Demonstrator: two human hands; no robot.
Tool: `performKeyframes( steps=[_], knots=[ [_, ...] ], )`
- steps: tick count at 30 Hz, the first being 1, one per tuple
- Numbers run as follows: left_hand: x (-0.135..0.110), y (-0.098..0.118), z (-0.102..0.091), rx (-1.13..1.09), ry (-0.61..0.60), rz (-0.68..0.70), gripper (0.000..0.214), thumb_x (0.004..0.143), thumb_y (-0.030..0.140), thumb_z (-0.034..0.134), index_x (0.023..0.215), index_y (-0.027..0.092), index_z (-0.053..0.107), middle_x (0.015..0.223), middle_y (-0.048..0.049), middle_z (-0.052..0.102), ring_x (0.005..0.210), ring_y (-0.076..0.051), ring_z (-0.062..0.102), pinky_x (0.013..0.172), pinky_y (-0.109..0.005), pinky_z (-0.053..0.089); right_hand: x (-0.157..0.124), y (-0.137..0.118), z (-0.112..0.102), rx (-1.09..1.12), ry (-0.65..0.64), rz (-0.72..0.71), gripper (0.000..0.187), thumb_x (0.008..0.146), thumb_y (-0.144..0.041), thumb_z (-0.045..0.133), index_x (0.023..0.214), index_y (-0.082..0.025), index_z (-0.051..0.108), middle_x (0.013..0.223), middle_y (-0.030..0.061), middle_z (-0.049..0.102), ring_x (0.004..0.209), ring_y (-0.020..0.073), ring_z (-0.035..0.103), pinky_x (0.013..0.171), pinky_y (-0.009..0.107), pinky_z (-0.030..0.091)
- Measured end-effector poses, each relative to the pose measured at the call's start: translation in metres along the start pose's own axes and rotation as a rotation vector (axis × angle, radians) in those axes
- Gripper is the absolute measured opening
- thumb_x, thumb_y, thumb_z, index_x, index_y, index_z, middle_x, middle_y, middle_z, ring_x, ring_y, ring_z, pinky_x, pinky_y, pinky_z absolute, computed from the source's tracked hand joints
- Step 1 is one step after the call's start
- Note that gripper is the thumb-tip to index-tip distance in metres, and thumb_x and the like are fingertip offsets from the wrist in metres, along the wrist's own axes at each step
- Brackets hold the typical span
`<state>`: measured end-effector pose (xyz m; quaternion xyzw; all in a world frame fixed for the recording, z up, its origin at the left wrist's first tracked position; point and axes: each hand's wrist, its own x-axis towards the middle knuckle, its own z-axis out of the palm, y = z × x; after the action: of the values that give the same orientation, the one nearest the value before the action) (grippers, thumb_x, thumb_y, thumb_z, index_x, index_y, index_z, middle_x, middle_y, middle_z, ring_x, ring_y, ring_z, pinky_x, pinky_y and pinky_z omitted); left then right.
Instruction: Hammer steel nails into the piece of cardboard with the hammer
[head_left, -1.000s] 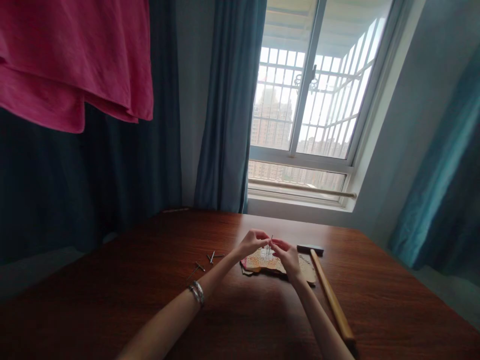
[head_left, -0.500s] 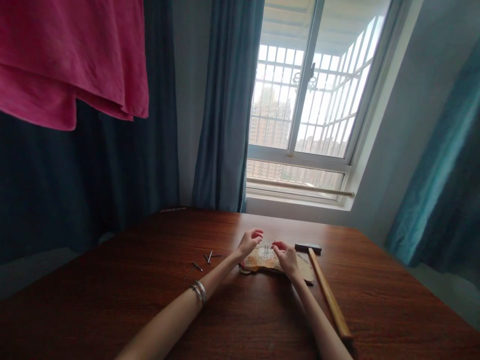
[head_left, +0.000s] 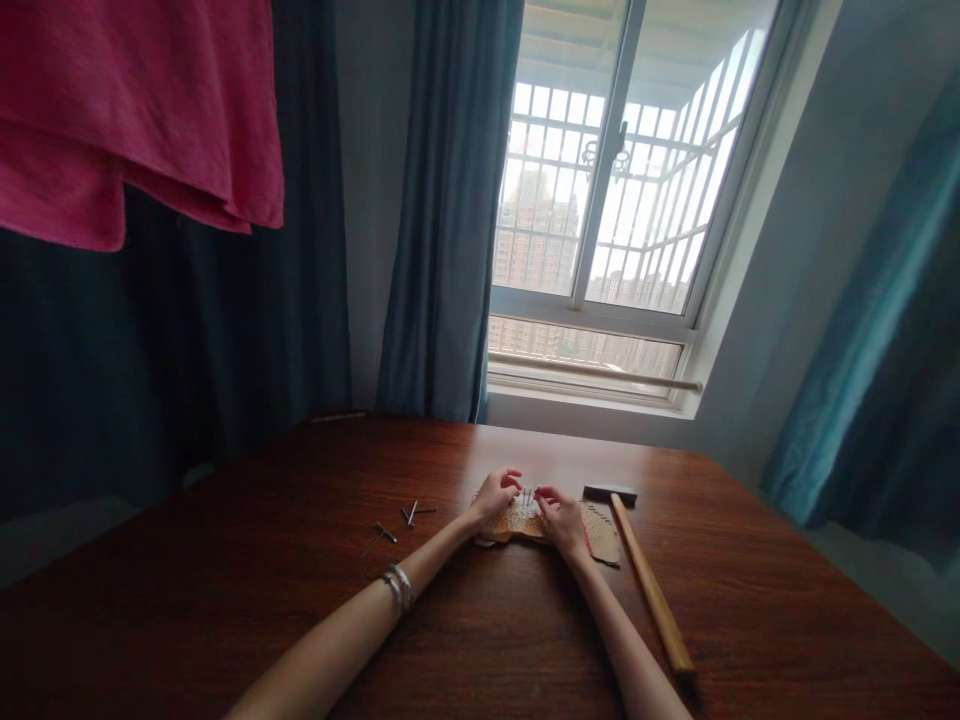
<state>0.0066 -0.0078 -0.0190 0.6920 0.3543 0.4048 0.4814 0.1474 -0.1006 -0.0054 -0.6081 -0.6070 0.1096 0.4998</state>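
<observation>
Between my hands, several thin nails (head_left: 527,497) stand upright in a speckled, orange-and-white piece (head_left: 523,522) with an uneven edge. My left hand (head_left: 496,495) is over its left side, fingers loosely bent and apart, with nothing visible in them. On the other side my right hand (head_left: 562,518) pinches a nail (head_left: 537,491) by its upper end, close beside the standing ones. Under and right of this hand shows a tan, cardboard-like sheet (head_left: 604,535) with rows of small dark marks. What lies beneath the hands is hidden.
To the right lies a hammer (head_left: 651,580) with a wooden handle, its dark head toward the window. Several loose nails (head_left: 409,514) lie left of my left forearm on the brown wooden table (head_left: 465,620). A pink cloth (head_left: 142,110) hangs at upper left.
My right hand has moved slightly left with the nail, closer to the standing nails. My left hand stays near the same spot. The whole view has shifted a little.
</observation>
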Motion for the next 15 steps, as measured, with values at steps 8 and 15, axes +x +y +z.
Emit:
performKeyframes(
  steps=[8, 15],
  knots=[
    [-0.001, -0.003, 0.000, -0.005, 0.000, 0.015, 0.035, 0.064, 0.009, 0.045, 0.097, 0.010, 0.055, 0.075, -0.0042, 0.061, 0.066, -0.012, 0.057, 0.057, -0.021, 0.045, -0.004, -0.004, 0.002, -0.077, -0.025, 0.022, 0.026, 0.078, -0.036, 0.043, 0.084, -0.024, 0.066, 0.080, 0.0005, 0.070, 0.067, 0.0155, 0.063, 0.064, 0.024, 0.046],
    [-0.005, 0.008, 0.000, 0.082, -0.026, 0.057, 0.034, 0.065, 0.020, 0.057, 0.098, 0.011, 0.058, 0.080, -0.0059, 0.063, 0.072, -0.015, 0.059, 0.060, -0.022, 0.046, -0.007, -0.007, 0.001, -0.173, -0.032, 0.020, 0.024, 0.077, -0.032, 0.044, 0.081, -0.024, 0.066, 0.079, 0.0018, 0.067, 0.071, 0.0160, 0.060, 0.066, 0.025, 0.044]
  ],
)
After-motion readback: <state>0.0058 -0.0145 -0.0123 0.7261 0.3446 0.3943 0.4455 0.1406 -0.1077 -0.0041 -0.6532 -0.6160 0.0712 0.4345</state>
